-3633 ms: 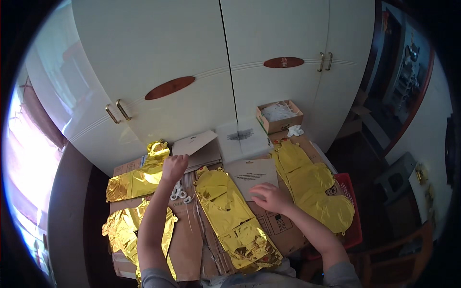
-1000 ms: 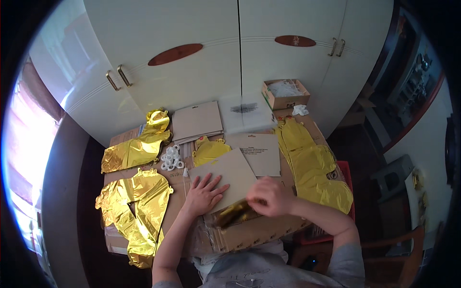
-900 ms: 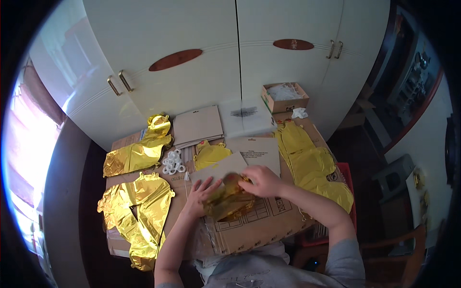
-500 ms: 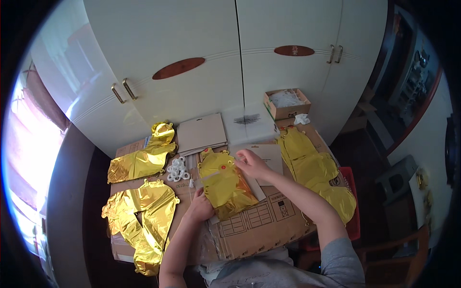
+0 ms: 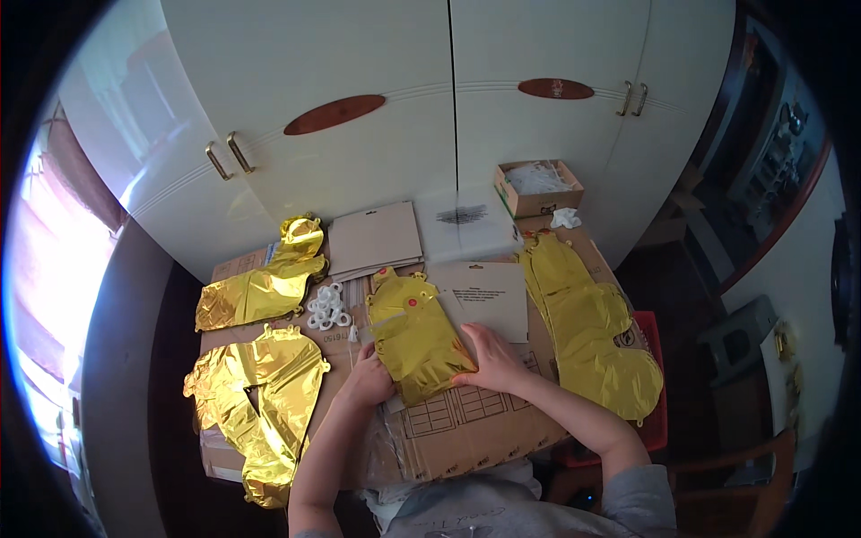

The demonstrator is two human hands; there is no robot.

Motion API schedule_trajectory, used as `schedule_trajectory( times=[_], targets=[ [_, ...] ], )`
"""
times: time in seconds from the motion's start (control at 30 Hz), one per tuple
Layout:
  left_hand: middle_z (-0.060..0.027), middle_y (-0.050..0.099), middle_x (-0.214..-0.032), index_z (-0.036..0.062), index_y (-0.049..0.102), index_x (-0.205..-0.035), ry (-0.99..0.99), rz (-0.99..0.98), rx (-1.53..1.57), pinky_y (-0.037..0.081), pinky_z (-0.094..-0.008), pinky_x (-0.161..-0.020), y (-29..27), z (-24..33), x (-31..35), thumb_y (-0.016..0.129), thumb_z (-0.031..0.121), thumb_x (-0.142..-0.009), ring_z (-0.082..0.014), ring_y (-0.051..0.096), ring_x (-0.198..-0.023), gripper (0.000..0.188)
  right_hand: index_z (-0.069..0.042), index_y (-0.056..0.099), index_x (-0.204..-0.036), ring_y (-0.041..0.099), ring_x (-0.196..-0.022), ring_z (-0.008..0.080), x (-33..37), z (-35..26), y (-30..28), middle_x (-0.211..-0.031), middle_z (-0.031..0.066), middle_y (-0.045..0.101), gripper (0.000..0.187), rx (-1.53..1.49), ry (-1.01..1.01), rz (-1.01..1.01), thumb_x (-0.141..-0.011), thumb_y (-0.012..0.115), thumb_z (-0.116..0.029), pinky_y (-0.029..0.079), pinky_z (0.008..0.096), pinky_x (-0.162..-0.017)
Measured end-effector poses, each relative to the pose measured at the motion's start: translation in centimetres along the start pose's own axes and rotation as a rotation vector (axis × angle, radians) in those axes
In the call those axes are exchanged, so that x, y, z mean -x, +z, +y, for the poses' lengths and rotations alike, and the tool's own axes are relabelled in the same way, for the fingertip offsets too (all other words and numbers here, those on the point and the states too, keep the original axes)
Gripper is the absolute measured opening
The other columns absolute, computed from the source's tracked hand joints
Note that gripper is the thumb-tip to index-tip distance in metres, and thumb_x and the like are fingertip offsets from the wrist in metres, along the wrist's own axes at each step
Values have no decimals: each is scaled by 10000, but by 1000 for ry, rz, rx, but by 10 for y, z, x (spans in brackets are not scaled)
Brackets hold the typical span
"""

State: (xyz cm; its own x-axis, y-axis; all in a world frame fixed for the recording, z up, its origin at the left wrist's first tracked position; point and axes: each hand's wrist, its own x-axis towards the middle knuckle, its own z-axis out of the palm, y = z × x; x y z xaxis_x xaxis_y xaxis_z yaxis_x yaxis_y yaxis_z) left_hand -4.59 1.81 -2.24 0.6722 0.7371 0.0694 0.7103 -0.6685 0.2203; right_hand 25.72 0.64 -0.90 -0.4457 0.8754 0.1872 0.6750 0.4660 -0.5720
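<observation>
In front of me lies a folded gold foil balloon [image 5: 414, 345], flat, with small red round spots near its top and little tabs on its edge. My left hand [image 5: 368, 378] holds its lower left edge, fingers partly hidden against the foil. At the lower right corner, my right hand [image 5: 489, 359] grips the side with thumb and fingers. A brown printed card [image 5: 484, 300] with a hanging slot lies just beyond the right hand. To the left of the balloon sits a pile of white plastic rings [image 5: 328, 309], with a small white piece [image 5: 353, 334] nearby.
Gold foil balloons lie at the far left [image 5: 260, 291], near left [image 5: 260, 377] and right [image 5: 592, 332] of the cardboard-covered table [image 5: 466, 448]. Behind are stacked brown cards [image 5: 377, 238], a carton of clear plastic bits [image 5: 538, 188] and a white cabinet [image 5: 359, 54]. A red bin [image 5: 659, 421] stands at right.
My right hand has moved down from the balloon's upper right edge to its lower right corner and grips there. The left hand stays at the left edge.
</observation>
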Motion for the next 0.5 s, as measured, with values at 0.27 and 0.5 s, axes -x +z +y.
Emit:
schedule_trajectory(
  times=[0.27, 0.5],
  targets=[
    [-27, 526, -1411, 217, 571, -1325, -28, 76, 43, 246, -472, -1130, -6, 7, -1, 645, 266, -818, -211, 402, -1375, 514, -11, 317, -1467, 396, -1329, 338, -11, -2, -5, -1485, 153, 389, 1001, 118, 75, -88, -756, 754, -564, 315, 436, -1129],
    [-141, 611, -1264, 36, 605, -1209, -320, 328, -130, 430, -421, -986, -17, 12, 12, 607, 110, -807, -292, 574, -1175, 409, -8, 375, -1436, 481, -1227, 332, -7, 7, 8, -1435, 145, 466, 970, 190, -3, 19, -756, 715, -611, 375, 442, -1066]
  ],
)
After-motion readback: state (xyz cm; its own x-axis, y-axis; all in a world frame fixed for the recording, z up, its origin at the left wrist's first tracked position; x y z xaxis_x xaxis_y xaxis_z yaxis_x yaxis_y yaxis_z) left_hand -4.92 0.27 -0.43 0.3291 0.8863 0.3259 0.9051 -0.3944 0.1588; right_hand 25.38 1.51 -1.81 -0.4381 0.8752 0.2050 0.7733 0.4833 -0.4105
